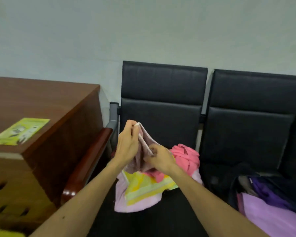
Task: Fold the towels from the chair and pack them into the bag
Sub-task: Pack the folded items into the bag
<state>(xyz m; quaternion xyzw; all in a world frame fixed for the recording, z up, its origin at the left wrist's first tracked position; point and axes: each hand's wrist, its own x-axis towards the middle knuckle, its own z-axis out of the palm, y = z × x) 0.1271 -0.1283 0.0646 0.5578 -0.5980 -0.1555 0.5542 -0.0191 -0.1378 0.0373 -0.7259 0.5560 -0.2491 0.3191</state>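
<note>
Dusty mauve on the upper towel [138, 161], fading to a paler, near-white hem. Coral pink on the bunched towel [186, 156] behind it. Pale lilac-pink on the flat towel [137, 204] beneath, crossed by bands of yellow and light green. Plain black on the chair [162, 93] under them and on the next chair [251, 108], grey on the metal frame [114, 117], glossy red-brown on the armrest [92, 154]. Black again on the bag [229, 190], with a deep purple cloth [266, 192] and a soft lilac cloth [272, 219] inside. Reddish-brown wood grain on the desk [41, 100], yellow-green with small dark print on the leaflet [22, 130]. Flat pale grey-green on the wall [143, 31].
</note>
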